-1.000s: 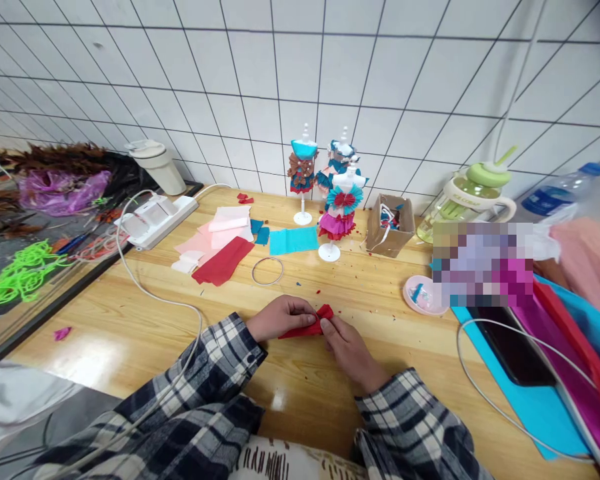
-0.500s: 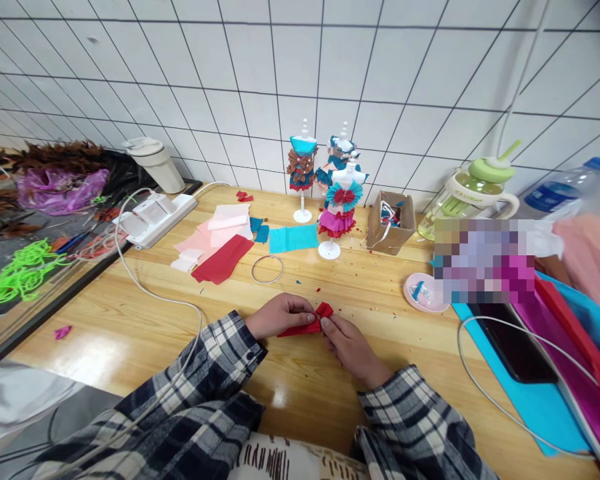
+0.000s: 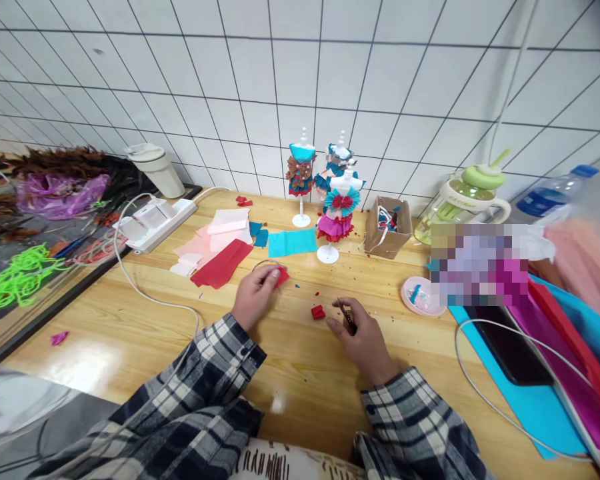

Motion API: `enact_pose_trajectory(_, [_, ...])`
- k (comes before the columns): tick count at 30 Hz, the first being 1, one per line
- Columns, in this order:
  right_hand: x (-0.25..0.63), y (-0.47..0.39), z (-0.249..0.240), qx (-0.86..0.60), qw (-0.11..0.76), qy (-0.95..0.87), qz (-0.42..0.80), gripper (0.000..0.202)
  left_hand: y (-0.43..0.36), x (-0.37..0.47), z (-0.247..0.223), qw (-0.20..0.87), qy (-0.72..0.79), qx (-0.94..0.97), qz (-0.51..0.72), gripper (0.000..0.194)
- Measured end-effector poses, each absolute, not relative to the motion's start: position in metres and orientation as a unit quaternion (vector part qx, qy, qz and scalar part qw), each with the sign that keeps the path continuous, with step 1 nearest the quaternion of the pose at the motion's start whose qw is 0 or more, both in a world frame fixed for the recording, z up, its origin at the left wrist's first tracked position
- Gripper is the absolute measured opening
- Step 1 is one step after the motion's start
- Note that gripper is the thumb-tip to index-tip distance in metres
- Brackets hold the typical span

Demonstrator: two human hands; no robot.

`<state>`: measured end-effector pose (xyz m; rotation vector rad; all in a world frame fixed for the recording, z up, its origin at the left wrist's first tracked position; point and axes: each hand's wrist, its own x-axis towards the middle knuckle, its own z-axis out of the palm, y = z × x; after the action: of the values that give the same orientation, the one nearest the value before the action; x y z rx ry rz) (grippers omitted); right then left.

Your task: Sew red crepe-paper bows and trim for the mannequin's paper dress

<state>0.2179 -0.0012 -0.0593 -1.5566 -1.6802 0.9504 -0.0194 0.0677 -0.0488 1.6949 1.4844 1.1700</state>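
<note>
Pinched in my left hand [image 3: 255, 297] is a piece of red crepe paper [image 3: 283, 276], raised beside a thin ring [image 3: 266, 263] that the hand partly covers. My right hand [image 3: 366, 343] is closed round small dark scissors [image 3: 349, 319], their handles mostly hidden by the fingers. Between the hands a small folded red piece [image 3: 318, 312] lies on the wooden table, touched by neither. A larger red sheet [image 3: 223, 263] and pale pink sheets [image 3: 195, 243] lie beyond my left hand, next to a turquoise strip [image 3: 293, 242].
Several small dress forms in paper outfits, one in front [image 3: 329, 253], stand near the wall. A cardboard box [image 3: 389, 230], pink dish [image 3: 423, 297], green-lidded bottle [image 3: 473, 193] and phone [image 3: 510, 343] are to the right. A power strip [image 3: 163, 223] and its cable lie left.
My hands have moved apart. My left hand went up and left with red paper, while a small red piece now lies on the table. My right hand shifted slightly right with the scissors.
</note>
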Motion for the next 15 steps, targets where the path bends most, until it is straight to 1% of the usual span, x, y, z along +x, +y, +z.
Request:
enact_pose_trajectory(2, [0.221,0.005,-0.058,-0.618,0.287,-0.674,0.285,0.034,0.078,-0.033,-0.048,0.162,0.587,0.685,0.400,0.036])
enact_pose_trajectory(3, [0.221,0.008,-0.057,-0.619,0.264,-0.693,0.259,0.034,0.082,-0.038,-0.048,0.124,0.597,0.704,0.364,0.036])
enact_pose_trajectory(5, [0.218,0.015,-0.056,-0.609,0.211,-0.732,0.221,0.035,0.086,-0.043,-0.048,0.066,0.619,0.722,0.304,0.039])
enact_pose_trajectory(6, [0.216,0.017,-0.056,-0.602,0.183,-0.749,0.207,0.035,0.086,-0.042,-0.048,0.042,0.627,0.720,0.293,0.043])
enact_pose_trajectory(8, [0.210,0.021,-0.055,-0.592,0.133,-0.773,0.186,0.031,0.081,-0.036,-0.046,0.013,0.626,0.715,0.312,0.048])
enact_pose_trajectory(10, [0.207,0.023,-0.055,-0.594,0.109,-0.776,0.180,0.025,0.072,-0.027,-0.044,0.038,0.586,0.727,0.357,0.040])
enact_pose_trajectory(11, [0.206,0.023,-0.056,-0.601,0.112,-0.770,0.184,0.022,0.067,-0.021,-0.043,0.075,0.559,0.736,0.373,0.034])
enact_pose_trajectory(13, [0.205,0.022,-0.057,-0.614,0.153,-0.744,0.214,0.021,0.056,-0.007,-0.043,0.182,0.525,0.742,0.375,0.029])
enact_pose_trajectory(15, [0.204,0.019,-0.058,-0.615,0.223,-0.710,0.262,0.021,0.046,0.010,-0.044,0.302,0.514,0.731,0.333,0.038])
